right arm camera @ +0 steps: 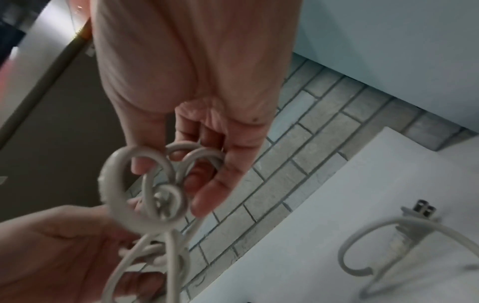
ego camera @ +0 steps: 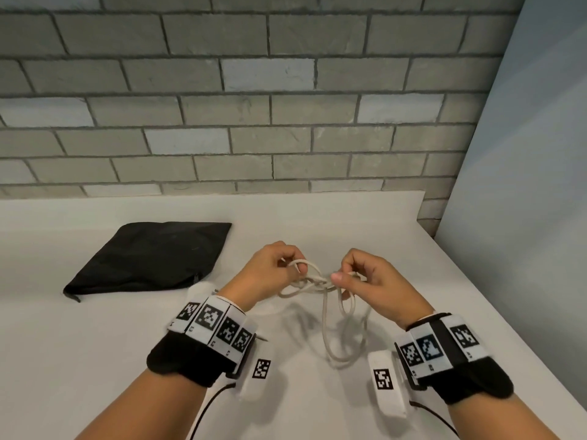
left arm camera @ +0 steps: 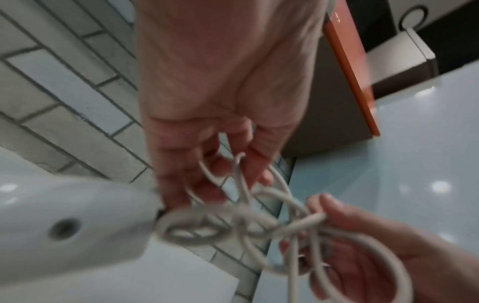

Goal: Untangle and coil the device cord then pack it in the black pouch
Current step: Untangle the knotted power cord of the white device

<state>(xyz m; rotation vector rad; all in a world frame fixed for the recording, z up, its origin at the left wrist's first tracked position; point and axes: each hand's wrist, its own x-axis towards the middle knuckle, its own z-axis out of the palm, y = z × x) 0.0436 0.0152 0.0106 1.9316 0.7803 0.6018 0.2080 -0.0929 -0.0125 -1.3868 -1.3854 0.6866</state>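
A tangled off-white cord (ego camera: 317,282) hangs knotted between both hands above the white table (ego camera: 365,223). My left hand (ego camera: 273,268) pinches loops on the knot's left side, and its fingers (left arm camera: 207,170) hook through them. My right hand (ego camera: 359,273) grips strands on the knot's right side, where the cord (right arm camera: 145,190) curls round its fingers (right arm camera: 215,184). Long loops (ego camera: 340,331) dangle down to the tabletop. The cord's plug end (right arm camera: 422,211) lies on the table. A white adapter block (left arm camera: 64,223) shows blurred near the left wrist. The black pouch (ego camera: 155,255) lies flat at the left.
A grey brick wall (ego camera: 254,106) runs behind the table. The table's right edge (ego camera: 508,315) slants down toward a pale blue panel (ego camera: 533,185). Black wrist bands with white marker tags sit on both forearms.
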